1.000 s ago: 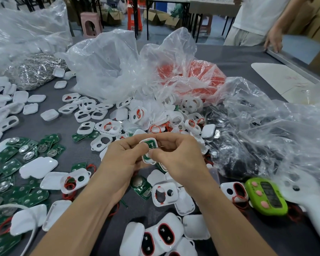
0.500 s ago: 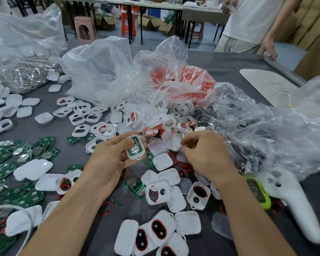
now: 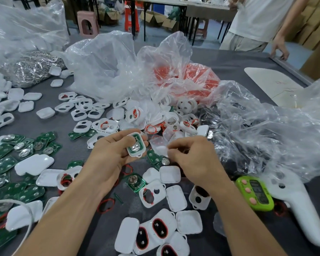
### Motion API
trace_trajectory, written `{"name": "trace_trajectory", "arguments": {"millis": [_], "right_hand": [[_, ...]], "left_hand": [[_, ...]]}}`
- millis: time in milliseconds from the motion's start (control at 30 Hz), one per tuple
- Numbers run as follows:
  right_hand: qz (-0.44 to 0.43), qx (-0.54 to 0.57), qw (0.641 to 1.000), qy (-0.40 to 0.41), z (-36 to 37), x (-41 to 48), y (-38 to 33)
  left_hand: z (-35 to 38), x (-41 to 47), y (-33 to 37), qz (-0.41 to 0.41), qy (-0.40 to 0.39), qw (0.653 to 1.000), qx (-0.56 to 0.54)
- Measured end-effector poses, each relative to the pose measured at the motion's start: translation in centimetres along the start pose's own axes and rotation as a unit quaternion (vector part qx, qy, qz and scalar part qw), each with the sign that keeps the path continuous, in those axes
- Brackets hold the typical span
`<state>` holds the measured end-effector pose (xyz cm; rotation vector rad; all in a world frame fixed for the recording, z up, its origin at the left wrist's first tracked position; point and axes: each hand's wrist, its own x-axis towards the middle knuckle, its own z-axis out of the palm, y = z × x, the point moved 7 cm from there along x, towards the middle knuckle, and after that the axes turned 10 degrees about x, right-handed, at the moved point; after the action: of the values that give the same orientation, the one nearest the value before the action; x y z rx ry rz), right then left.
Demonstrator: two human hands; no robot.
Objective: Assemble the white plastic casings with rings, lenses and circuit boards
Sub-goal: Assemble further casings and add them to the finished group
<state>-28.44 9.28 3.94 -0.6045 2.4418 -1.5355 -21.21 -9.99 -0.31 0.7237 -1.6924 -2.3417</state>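
My left hand [image 3: 109, 156] holds a white casing [image 3: 136, 145] with a green circuit board and a round metal battery clip seated inside it, open side facing me. Just to its right, my right hand [image 3: 194, 159] pinches a translucent white back cover [image 3: 159, 145] by its lower edge, a short gap from the casing. Loose white casings [image 3: 81, 115], red rings [image 3: 105, 206], green circuit boards [image 3: 31, 193] and plain back covers [image 3: 169, 174] lie scattered over the dark table [image 3: 238, 67] around both hands.
Crumpled clear plastic bags [image 3: 115, 67] rise behind the parts, one with red pieces [image 3: 198, 74] inside. A green timer [image 3: 255, 193] and a white handheld tool [image 3: 296, 206] lie at the right. A standing person [image 3: 257, 24] leans a hand on the far right table edge.
My right hand left the casing, reached right into the pile, and now comes back pinching a translucent cover. My left hand turned the casing board side up.
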Motion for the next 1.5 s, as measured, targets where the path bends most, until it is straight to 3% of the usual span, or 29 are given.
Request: {"name": "trace_trajectory", "arguments": {"millis": [67,133,267,533,833,933,1133,1233,1300,1400,1500], "right_hand": [[0.049,0.160,0.986,0.020,-0.2,0.1,0.7],[0.100,0.297,0.950,0.003,0.5,0.0,1.1],[0.083,0.345,0.934,-0.044,1.5,-0.2,0.4],[-0.039,0.300,0.948,-0.094,1.8,-0.8,-2.6],[0.091,0.290,0.950,-0.065,0.4,-0.5,-0.1],[0.087,0.287,0.953,-0.048,-0.1,-0.6,0.1],[0.014,0.244,0.967,0.075,-1.5,-0.2,0.0],[0.005,0.262,0.964,0.053,-1.5,-0.2,-0.4],[0.019,0.200,0.980,0.003,-1.0,-0.3,-0.2],[0.049,0.020,0.997,-0.064,-0.1,-0.5,0.6],[0.015,-0.082,0.996,-0.036,0.3,-0.7,0.2]], "left_hand": [[0.0,0.0,0.0,0.000,0.004,1.000,0.006],[0.2,-0.1,-0.1,0.001,0.004,1.000,0.013],[0.5,-0.2,-0.1,0.006,0.006,0.999,0.038],[0.8,-0.6,0.2,0.019,-0.010,0.998,0.057],[0.8,-0.5,0.2,0.022,-0.021,0.998,0.052],[1.0,-0.7,0.3,0.026,-0.026,0.997,0.064],[1.0,-0.7,0.3,0.025,-0.024,0.998,0.061],[1.0,-0.7,0.3,0.025,-0.026,0.998,0.058],[1.0,-0.7,0.2,0.028,-0.025,0.998,0.059],[0.9,-0.7,0.1,0.034,-0.023,0.997,0.070],[0.9,-0.7,0.0,0.033,-0.021,0.997,0.072]]}}
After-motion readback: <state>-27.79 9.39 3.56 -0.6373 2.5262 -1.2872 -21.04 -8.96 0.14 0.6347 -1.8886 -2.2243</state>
